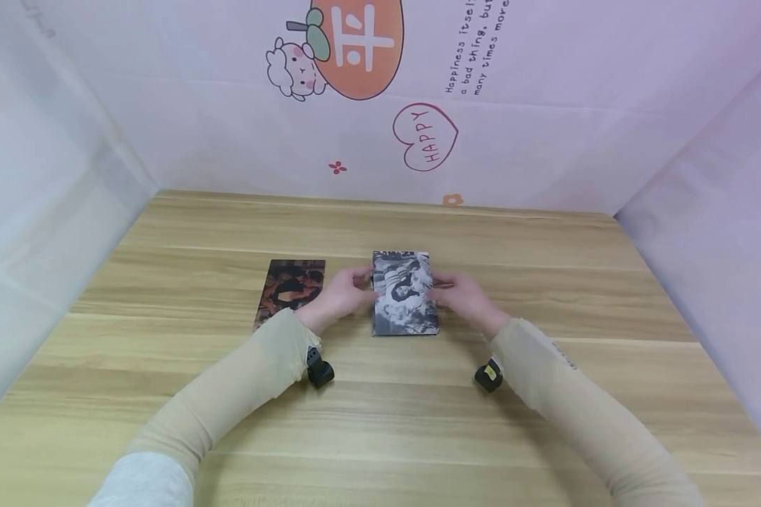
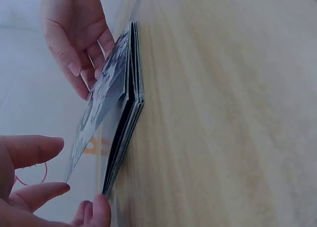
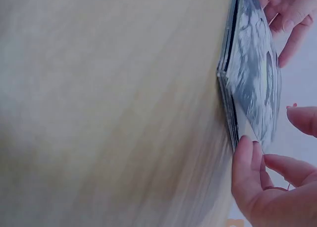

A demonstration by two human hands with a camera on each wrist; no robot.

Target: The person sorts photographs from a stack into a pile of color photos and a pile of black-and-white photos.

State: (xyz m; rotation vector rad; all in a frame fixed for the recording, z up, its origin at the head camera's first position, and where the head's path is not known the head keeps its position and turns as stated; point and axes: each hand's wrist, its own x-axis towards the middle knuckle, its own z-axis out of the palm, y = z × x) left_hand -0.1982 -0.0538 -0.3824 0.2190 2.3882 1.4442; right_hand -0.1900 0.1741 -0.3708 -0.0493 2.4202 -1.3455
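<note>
With the picture stack (image 1: 406,303) positioned on the table (image 1: 393,436) between the left hand (image 1: 344,293) and right hand (image 1: 466,298), both unclenched, fingers at its edges, the raised top sheet (image 2: 101,99) should be supported evenly.

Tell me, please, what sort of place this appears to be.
Probably a small screened-off recording booth: pale sheets enclose three sides of a wood-grain tabletop, the back one bears a printed "HAPPY" heart, and small black cameras sit at both wrists.

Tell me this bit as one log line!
left hand: at left edge of photo stack | right hand: at its right edge | top sheet: partly lifted | dark picture: on table, left of stack
</note>
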